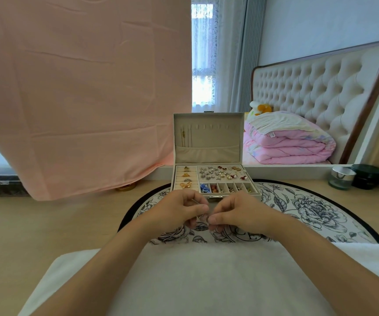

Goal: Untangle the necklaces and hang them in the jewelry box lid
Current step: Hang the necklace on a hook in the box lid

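Left hand [179, 210]: fingers [198, 208] curled, thumb and forefinger pinching a thin silver necklace [203, 217]. Right hand [238, 213]: fingers [216, 219] curled, pinching the same necklace from the opposite side. The fingertips of both hands nearly meet, and the necklace is bunched between them. How tangled it is cannot be told.

Below the fingers lies a round floral mat [309, 208] on the counter [47, 224]. Just beyond the fingers stands the box [216, 195], open, with its compartments holding small jewelry. The lid [208, 137] stands upright behind it. Gold chains [183, 134] hang from the lid's left hooks and the other hooks are bare.

Nearer than the fingers, a white towel [184, 281] lies under the forearms. Far left hangs a pink cloth [81, 87]. Far right stand jars [341, 177].
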Available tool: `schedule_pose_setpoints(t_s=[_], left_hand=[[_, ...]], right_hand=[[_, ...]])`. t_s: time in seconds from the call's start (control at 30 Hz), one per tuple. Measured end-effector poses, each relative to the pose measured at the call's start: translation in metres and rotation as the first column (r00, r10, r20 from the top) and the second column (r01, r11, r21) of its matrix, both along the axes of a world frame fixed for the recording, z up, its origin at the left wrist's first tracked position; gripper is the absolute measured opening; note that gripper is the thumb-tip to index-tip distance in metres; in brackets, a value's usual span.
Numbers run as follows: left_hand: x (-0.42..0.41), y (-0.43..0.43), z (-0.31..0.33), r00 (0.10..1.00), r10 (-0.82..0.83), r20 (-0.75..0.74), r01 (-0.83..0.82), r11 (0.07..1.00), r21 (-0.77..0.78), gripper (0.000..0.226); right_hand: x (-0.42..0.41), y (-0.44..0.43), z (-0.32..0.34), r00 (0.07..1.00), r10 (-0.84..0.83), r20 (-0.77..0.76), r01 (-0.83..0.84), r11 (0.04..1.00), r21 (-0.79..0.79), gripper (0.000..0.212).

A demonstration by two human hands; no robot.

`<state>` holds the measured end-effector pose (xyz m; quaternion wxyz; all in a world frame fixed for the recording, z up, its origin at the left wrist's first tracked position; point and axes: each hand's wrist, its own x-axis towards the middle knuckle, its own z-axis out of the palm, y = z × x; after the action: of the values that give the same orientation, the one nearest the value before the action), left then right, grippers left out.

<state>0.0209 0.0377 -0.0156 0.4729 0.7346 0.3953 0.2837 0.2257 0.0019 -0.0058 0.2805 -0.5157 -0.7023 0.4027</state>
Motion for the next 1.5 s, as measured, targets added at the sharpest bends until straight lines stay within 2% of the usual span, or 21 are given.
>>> schedule_pose_setpoints(t_s=[0.17, 0.23, 0.33, 0.47, 0.57, 0.67, 0.77, 0.87, 0.97, 1.17, 1.33, 1.4, 1.5], left_hand=[[-0.002, -0.002, 0.002, 0.999, -0.045, 0.002, 0.045, 0.991, -0.127, 0.025], [-0.003, -0.002, 0.002, 0.995, -0.096, -0.022, 0.091, 0.985, -0.145, 0.020], [-0.004, 0.000, -0.001, 0.992, -0.115, -0.051, 0.107, 0.985, -0.139, 0.018], [-0.011, 0.002, 0.005, 0.982, -0.078, -0.175, 0.074, 0.997, -0.026, 0.012], [-0.018, 0.008, 0.008, 0.999, -0.012, -0.034, 0.010, 0.998, -0.065, 0.016], [-0.024, 0.013, 0.010, 0.983, 0.079, 0.165, -0.054, 0.988, -0.146, 0.022], [-0.025, 0.013, 0.013, 0.910, 0.137, 0.391, -0.012, 0.952, -0.307, 0.023], [-0.025, 0.013, 0.013, 0.796, 0.211, 0.568, 0.064, 0.903, -0.425, 0.016], [-0.026, 0.013, 0.014, 0.714, 0.269, 0.646, 0.100, 0.874, -0.475, 0.012], [-0.028, 0.013, 0.019, 0.711, 0.279, 0.645, 0.098, 0.870, -0.483, 0.008], [-0.026, 0.007, 0.030, 0.696, 0.201, 0.690, 0.195, 0.871, -0.450, 0.017], [-0.022, 0.002, 0.035, 0.716, 0.169, 0.678, 0.201, 0.879, -0.432, 0.015], [-0.015, -0.003, 0.039, 0.768, 0.137, 0.626, 0.189, 0.885, -0.426, 0.015]], right_hand=[[-0.001, 0.000, 0.000, 1.000, 0.015, 0.011, -0.015, 1.000, -0.013, 0.013], [-0.003, 0.000, -0.001, 1.000, 0.028, -0.003, -0.028, 0.999, -0.034, 0.015], [-0.003, 0.000, -0.001, 0.998, 0.046, -0.036, -0.049, 0.996, -0.069, 0.025], [0.000, -0.001, 0.005, 0.996, -0.004, -0.094, 0.001, 0.999, -0.036, 0.041], [0.002, -0.001, 0.009, 0.981, -0.045, -0.187, 0.047, 0.999, 0.004, 0.044], [0.009, 0.004, 0.005, 0.898, -0.082, -0.433, 0.064, 0.996, -0.057, 0.042], [0.017, 0.009, 0.001, 0.764, -0.117, -0.634, 0.012, 0.986, -0.168, 0.032], [0.020, 0.011, 0.000, 0.682, -0.145, -0.717, -0.019, 0.976, -0.215, 0.025], [0.022, 0.011, 0.000, 0.688, -0.142, -0.711, -0.036, 0.973, -0.229, 0.023], [0.028, 0.014, -0.002, 0.674, -0.113, -0.730, -0.118, 0.959, -0.257, 0.031], [0.024, 0.010, -0.004, 0.826, -0.072, -0.560, -0.092, 0.962, -0.258, 0.031], [0.024, 0.010, -0.003, 0.879, -0.028, -0.476, -0.112, 0.958, -0.263, 0.028], [0.023, 0.010, -0.003, 0.910, 0.001, -0.414, -0.122, 0.956, -0.266, 0.031]])
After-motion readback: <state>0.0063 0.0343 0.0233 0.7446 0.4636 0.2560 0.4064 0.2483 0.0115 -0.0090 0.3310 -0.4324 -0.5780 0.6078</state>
